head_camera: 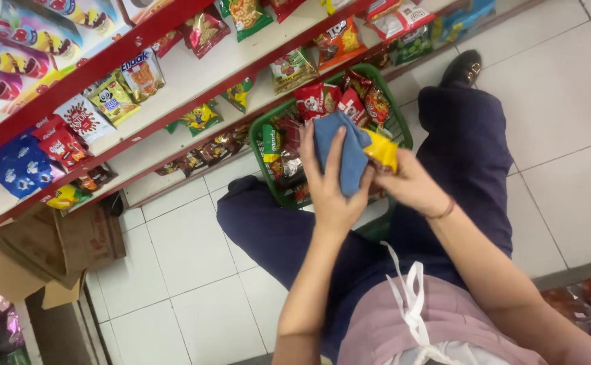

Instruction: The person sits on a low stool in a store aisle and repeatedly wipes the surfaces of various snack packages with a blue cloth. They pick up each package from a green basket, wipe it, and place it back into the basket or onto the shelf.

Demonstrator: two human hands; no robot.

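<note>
Now, head view, middle of the frame: wiping a snack packet with a cloth, by the look of it. Left hand stretched out flat, fingers long and spread, not curled, pressing a blue cloth onto a yellow packet. Right hand closed around the lower end of that packet, with a thin band on the wrist. Cloth and packet touching, both held up just in front of the green basket, not resting in it. Probably in the middle of the rubbing, with the cloth covering much of the packet. Needs a tight pinch from the right hand and a soft push from the left, or the shiny packet could slip down. Inside the basket: lots of snack bags, red packets at the top, darker and silvery ones lower down, all piled loosely and close to full. Above, in the upper left of the frame: a red-edged shelf with more bright bags lying in rows. At the lower left: a brown cardboard box, flaps open, inside not easy to see. Below all that: white floor tiles and bent legs in dark blue trousers.
</note>
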